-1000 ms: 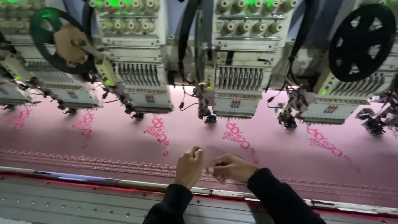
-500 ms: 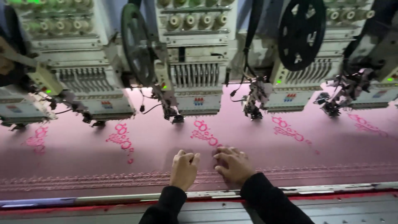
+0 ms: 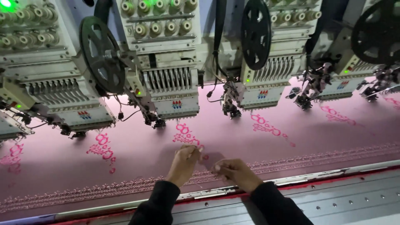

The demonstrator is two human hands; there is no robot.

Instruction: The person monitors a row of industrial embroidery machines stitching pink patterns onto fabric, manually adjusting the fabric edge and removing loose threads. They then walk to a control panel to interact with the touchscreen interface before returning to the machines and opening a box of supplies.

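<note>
Head view: our left hand point(image 3: 183, 163) and right hand point(image 3: 235, 173) pinch closed on a small pink patch point(image 3: 211, 158) over pink fabric point(image 3: 291, 137), embroidered motif point(image 3: 186, 134) at 12 o'clock.

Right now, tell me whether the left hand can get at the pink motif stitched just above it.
Probably yes. The left hand already rests on the pink fabric with its fingertips at the motif's lower edge, and nothing lies between them. The embroidery head hangs just behind the motif, not over that edge.

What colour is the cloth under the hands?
Pink fabric with darker pink embroidered motifs; the head view shows it.
</note>
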